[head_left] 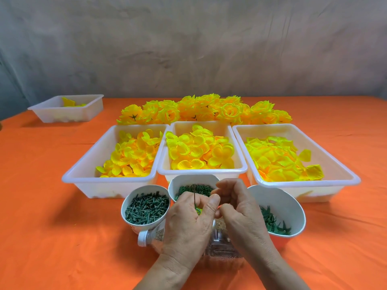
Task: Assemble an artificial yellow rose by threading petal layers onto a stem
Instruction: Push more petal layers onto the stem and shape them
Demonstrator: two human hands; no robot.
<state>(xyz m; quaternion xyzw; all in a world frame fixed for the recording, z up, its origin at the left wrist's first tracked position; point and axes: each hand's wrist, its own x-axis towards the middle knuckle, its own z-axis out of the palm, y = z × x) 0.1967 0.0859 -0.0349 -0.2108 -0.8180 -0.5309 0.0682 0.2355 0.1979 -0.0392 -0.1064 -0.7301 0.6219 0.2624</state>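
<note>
Your grip sits low over an orange table [52, 227]. Just beyond it, three white bins of loose yellow petal layers [199, 147] stand side by side: the left bin [100, 189], the middle bin [201, 171] and the right bin [314, 191]. Behind them, farther from the grip, lies a heap of finished yellow roses [201, 110]. Far off to the grip's left sits a small bin [62, 116] with a few petals. Three white cups ring the grip: the cup of green pegs [130, 226] just to its left, the cup of green rings [188, 177] directly behind it, and the cup of green calyxes [278, 201] just to its right. A clear bottle [219, 248] lies on its side beneath your wrists. Your left hand [188, 222] pinches a thin dark stem [194, 193] upright between thumb and fingers, with a scrap of green and yellow in the palm. Your right hand [240, 214] curls close against the left thumb; whether it holds anything cannot be told.
</note>
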